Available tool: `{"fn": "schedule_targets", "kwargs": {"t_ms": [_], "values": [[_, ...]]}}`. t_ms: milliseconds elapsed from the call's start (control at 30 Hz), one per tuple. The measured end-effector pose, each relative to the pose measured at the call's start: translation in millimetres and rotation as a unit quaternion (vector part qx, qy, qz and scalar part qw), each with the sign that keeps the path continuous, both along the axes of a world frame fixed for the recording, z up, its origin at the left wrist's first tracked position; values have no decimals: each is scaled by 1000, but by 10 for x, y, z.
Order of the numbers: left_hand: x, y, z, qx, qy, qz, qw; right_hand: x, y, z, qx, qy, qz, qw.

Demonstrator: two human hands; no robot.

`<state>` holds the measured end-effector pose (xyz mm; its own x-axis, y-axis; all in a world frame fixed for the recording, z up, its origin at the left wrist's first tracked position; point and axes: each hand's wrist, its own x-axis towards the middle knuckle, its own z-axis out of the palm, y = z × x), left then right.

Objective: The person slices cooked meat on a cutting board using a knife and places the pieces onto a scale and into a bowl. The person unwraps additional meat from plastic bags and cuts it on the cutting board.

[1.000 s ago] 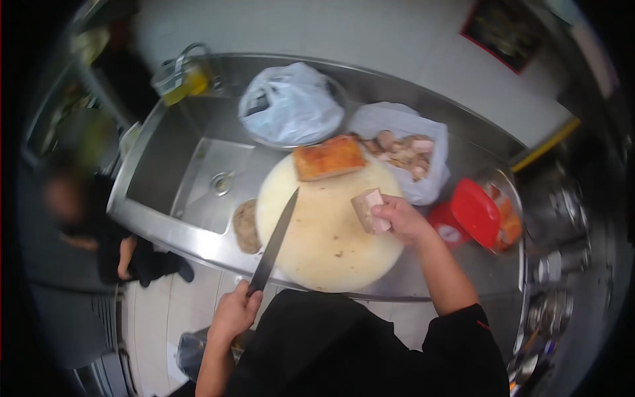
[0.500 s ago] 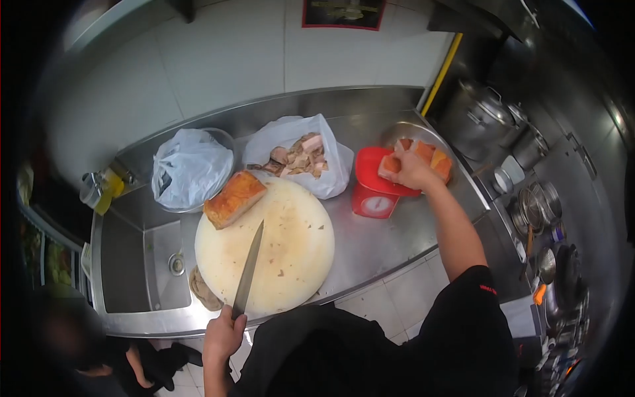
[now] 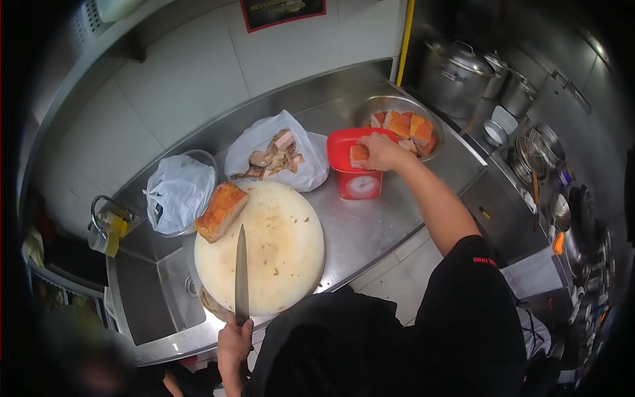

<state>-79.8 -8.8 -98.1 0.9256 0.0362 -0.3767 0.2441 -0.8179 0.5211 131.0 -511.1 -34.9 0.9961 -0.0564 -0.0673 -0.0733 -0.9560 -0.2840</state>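
My left hand [image 3: 235,344] grips the handle of a long knife [image 3: 242,278], its blade lying over the round white cutting board [image 3: 284,245]. A browned slab of meat [image 3: 221,212] rests on the board's upper left edge. My right hand [image 3: 382,152] is closed on a small meat piece [image 3: 358,155] at the red tray of a kitchen scale [image 3: 361,185]. Whether the piece touches the tray is hard to tell. Just behind that hand, a metal bowl [image 3: 436,119] holds several chunks of browned meat [image 3: 398,123].
An open white bag [image 3: 311,155] of meat scraps lies behind the board. A tied plastic bag [image 3: 177,192] sits in a bowl beside the sink [image 3: 159,298]. Pots [image 3: 456,76] stand at the back right. Part of another person [image 3: 173,382] shows at the lower left.
The view has swung right. My right hand went from above the board to the meat bowl, then left to the scale tray with a piece. My left hand still holds the knife.
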Motion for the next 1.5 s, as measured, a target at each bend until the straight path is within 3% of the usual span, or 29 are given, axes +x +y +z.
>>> {"fn": "schedule_targets", "kwargs": {"t_ms": [300, 533, 633, 667, 767, 867, 967, 1133, 1267, 1400, 1500], "values": [[2, -130, 218, 1, 1, -9, 1000, -166, -28, 267, 30, 18, -22, 999], [17, -3, 26, -14, 11, 11, 1000, 54, -47, -97, -11, -47, 10, 999], [-3, -39, 97, -17, 24, 18, 999, 123, -6, 72, 50, -41, -30, 997], [-2, -70, 135, -19, 32, 27, 999, 74, 98, 227, 155, -10, -92, 984], [-34, 94, -193, 0, -14, 2, 1000, 186, 269, 236, 324, -63, -14, 944], [-36, 38, -71, 20, -23, -10, 999, 140, 713, 212, 483, -17, 43, 875], [-8, -10, 71, 51, 5, -27, 998, -38, 1232, 180, 551, 69, 81, 827], [10, -2, 76, 48, 39, -32, 998, -92, 1769, -332, 634, 232, 91, 732], [-5, 51, -24, 4, 13, -7, 1000, -382, 2136, -567, 671, 240, 89, 696], [13, 67, 18, -9, 42, -5, 999, -635, 2373, -620, 567, 86, 151, 805], [36, 73, 61, -6, 50, -8, 999, -765, 2417, -734, 420, -85, 237, 872]]}}
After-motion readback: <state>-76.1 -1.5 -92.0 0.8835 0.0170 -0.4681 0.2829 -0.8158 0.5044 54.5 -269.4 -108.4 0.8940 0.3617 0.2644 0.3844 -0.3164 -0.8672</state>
